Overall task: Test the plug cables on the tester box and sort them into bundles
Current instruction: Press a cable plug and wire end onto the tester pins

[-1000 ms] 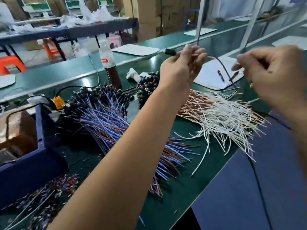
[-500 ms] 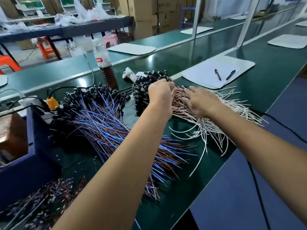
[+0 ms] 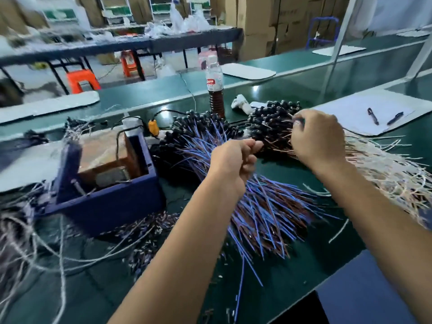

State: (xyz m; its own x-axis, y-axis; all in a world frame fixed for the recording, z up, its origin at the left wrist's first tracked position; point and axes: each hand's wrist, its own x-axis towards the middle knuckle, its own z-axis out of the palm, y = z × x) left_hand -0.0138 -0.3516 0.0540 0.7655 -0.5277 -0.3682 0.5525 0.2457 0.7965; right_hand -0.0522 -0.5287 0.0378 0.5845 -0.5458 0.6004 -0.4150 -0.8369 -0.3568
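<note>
A dark blue tester box [image 3: 105,202] stands open at the left on the green bench. A fanned bundle of plug cables with blue and brown wires [image 3: 264,213] lies in the middle, black plugs at its far end. To the right lies a second bundle with white and brown wires [image 3: 383,174], its black plugs [image 3: 268,125] heaped at the far end. My left hand [image 3: 233,162] hovers over the blue bundle, fingers curled shut; nothing shows in it. My right hand [image 3: 315,139] rests on the white bundle's plug end, fingertips pinched on a plug cable there.
A bottle of dark liquid [image 3: 215,90] stands behind the bundles. A white sheet [image 3: 346,113] with two pens [image 3: 383,116] lies at the far right. Loose wires [image 3: 30,242] and scraps spread at the left and before the box. The bench edge [image 3: 327,277] runs diagonally at lower right.
My left hand has left the white bundle and drawn back left over the blue one. My right hand has shifted up to the plug end. The view has swung left.
</note>
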